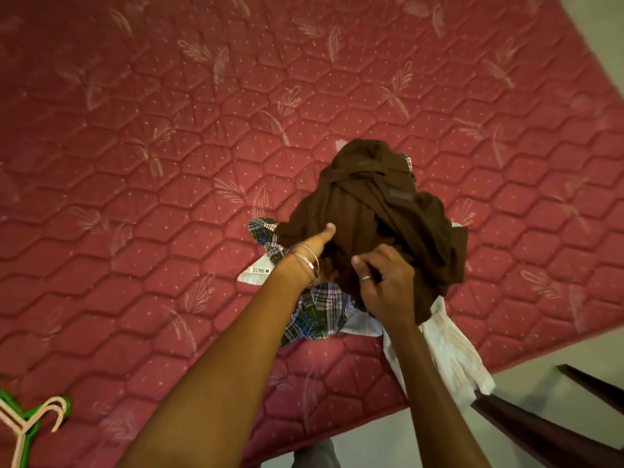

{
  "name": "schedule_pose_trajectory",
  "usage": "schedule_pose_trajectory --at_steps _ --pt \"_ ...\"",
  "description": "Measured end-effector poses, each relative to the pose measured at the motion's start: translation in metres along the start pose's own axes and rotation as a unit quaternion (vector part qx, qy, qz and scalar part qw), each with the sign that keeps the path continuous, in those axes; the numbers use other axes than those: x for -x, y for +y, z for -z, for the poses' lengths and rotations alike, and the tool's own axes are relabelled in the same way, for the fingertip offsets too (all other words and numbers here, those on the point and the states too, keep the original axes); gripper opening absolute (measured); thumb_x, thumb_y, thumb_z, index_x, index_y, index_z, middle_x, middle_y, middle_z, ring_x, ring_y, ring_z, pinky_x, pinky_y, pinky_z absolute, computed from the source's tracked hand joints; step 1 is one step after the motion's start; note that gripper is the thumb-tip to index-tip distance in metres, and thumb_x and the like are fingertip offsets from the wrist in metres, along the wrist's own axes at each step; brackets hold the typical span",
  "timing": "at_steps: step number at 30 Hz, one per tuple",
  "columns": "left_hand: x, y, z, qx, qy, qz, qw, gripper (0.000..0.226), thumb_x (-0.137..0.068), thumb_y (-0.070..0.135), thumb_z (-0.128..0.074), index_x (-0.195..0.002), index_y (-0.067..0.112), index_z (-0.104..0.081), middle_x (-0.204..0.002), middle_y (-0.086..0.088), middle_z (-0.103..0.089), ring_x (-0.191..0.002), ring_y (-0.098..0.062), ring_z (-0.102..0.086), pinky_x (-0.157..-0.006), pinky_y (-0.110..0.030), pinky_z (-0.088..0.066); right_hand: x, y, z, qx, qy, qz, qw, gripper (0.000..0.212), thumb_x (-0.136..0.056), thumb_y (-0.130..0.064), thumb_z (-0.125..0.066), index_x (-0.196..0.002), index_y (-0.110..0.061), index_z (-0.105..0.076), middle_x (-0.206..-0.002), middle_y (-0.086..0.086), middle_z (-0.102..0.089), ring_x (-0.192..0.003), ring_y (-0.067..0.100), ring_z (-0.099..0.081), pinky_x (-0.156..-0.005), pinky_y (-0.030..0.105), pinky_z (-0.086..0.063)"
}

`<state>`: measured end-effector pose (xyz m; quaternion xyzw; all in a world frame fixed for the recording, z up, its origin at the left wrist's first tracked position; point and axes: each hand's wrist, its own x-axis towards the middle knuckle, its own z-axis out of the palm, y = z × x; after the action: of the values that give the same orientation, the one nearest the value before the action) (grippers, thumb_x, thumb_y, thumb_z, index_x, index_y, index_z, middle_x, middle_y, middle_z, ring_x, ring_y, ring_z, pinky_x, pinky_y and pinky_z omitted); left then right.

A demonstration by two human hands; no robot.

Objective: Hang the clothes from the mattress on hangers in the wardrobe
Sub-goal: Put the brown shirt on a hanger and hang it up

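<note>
Hands [314,244] [385,282] gripping brown garment [371,211] (mattress [135,163])

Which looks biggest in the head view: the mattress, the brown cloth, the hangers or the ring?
1. Mattress
2. Brown cloth
3. Hangers, though partly cut off at the picture's edge and nearer the camera
4. Ring

A: Can any writing be read here?
B: Not really. The white tag [257,269] beside the plaid cloth [315,310] carries dark print, too small to make out.
A: And the patch [400,195] on the brown garment [374,211]?
B: Blurred, no letters legible.
</note>
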<state>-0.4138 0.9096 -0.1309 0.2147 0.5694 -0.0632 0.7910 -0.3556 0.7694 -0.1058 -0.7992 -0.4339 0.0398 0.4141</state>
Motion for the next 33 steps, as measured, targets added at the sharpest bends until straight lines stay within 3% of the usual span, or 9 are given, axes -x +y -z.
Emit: schedule_pose_trajectory --at_steps 4,7,12,16,18,23,27,30,33 --pt "0.014 0.009 -0.004 -0.031 0.139 -0.108 0.984 0.044 -0.084 0.020 -0.069 -0.119 -0.002 -0.056 -0.099 -0.011 -0.065 -0.087 -0.026 -0.059 -0.075 -0.035 -0.048 0.018 0.009 0.008 0.026 -0.206 -0.032 0.978 0.018 -0.086 -0.022 -0.061 -0.079 -0.009 -0.071 -0.079 0.005 -0.066 -0.071 0.019 -0.060 -0.065 0.031 -0.049" --pt "0.027 0.013 -0.003 -0.258 0.271 -0.235 0.897 0.039 -0.089 0.025 -0.063 -0.114 -0.005 -0.061 -0.114 -0.019 -0.063 -0.108 -0.034 -0.058 -0.089 -0.036 -0.043 0.031 0.030 0.009 0.166 -0.455 -0.141 0.863 0.018 -0.089 -0.028 -0.057 -0.093 -0.020 -0.073 -0.100 0.006 -0.069 -0.093 0.029 -0.064 -0.084 0.037 -0.049" --pt "0.047 0.021 -0.010 -0.382 0.311 -0.375 0.785 0.030 -0.092 0.022 -0.059 -0.088 -0.007 -0.063 -0.094 -0.030 -0.064 -0.092 -0.044 -0.058 -0.078 -0.040 -0.040 0.003 0.036 0.033 0.078 -0.214 -0.242 0.943 0.014 -0.089 -0.012 -0.064 -0.097 -0.010 -0.074 -0.097 0.006 -0.074 -0.093 0.022 -0.067 -0.081 0.019 -0.042" --pt "0.079 0.023 -0.041 -0.105 0.099 -0.485 0.862 0.018 -0.089 0.007 -0.060 -0.104 -0.001 -0.068 -0.095 -0.006 -0.070 -0.090 -0.017 -0.066 -0.089 -0.032 -0.051 -0.060 0.030 0.063 -0.023 0.022 -0.262 0.964 0.018 -0.089 -0.002 -0.060 -0.105 -0.001 -0.068 -0.086 0.006 -0.067 -0.071 0.006 -0.058 -0.076 0.004 -0.041" --pt "0.099 0.026 -0.054 0.052 -0.071 -0.439 0.894 0.018 -0.084 0.010 -0.061 -0.098 0.007 -0.070 -0.093 0.002 -0.071 -0.089 -0.008 -0.066 -0.090 -0.029 -0.052 -0.090 0.035 0.077 -0.063 0.070 -0.267 0.959 0.031 -0.088 -0.008 -0.061 -0.118 -0.002 -0.062 -0.092 0.004 -0.063 -0.079 0.009 -0.058 -0.088 0.021 -0.048" --pt "0.125 0.031 -0.037 0.135 -0.321 -0.325 0.879 0.050 -0.057 0.028 -0.088 -0.099 0.004 -0.073 -0.105 -0.012 -0.071 -0.098 -0.023 -0.068 -0.088 -0.037 -0.055 -0.135 0.047 0.087 0.055 -0.193 -0.125 0.972 0.076 -0.078 -0.039 -0.054 -0.144 -0.048 -0.018 -0.157 -0.002 -0.021 -0.142 0.026 -0.017 -0.110 0.058 -0.017" --pt "0.119 0.039 0.002 0.226 -0.108 -0.342 0.906 0.032 -0.066 0.030 -0.080 -0.084 0.004 -0.074 -0.091 -0.013 -0.073 -0.088 -0.026 -0.069 -0.080 -0.038 -0.057 -0.119 0.048 0.061 0.183 -0.357 -0.089 0.912 0.054 -0.077 -0.046 -0.042 -0.124 -0.027 -0.060 -0.137 -0.004 -0.051 -0.135 0.021 -0.034 -0.111 0.051 -0.010" --pt "0.107 0.052 0.056 0.254 0.137 -0.328 0.900 0.028 -0.089 0.019 -0.058 -0.108 -0.001 -0.063 -0.102 -0.014 -0.068 -0.105 -0.031 -0.063 -0.084 -0.036 -0.053 -0.110 0.047 0.059 0.140 -0.236 -0.127 0.953 0.051 -0.073 -0.051 -0.051 -0.103 -0.014 -0.069 -0.101 0.013 -0.069 -0.107 0.033 -0.058 -0.096 0.039 -0.032" --pt "0.109 0.048 0.099 -0.190 0.447 -0.196 0.852 0.035 -0.091 0.012 -0.052 -0.122 -0.005 -0.054 -0.117 -0.014 -0.060 -0.110 -0.029 -0.056 -0.089 -0.036 -0.044 -0.125 0.014 0.076 0.040 -0.106 -0.116 0.987 0.032 -0.078 -0.045 -0.073 -0.079 -0.014 -0.064 -0.078 0.015 -0.067 -0.085 0.036 -0.061 -0.067 0.034 -0.037"
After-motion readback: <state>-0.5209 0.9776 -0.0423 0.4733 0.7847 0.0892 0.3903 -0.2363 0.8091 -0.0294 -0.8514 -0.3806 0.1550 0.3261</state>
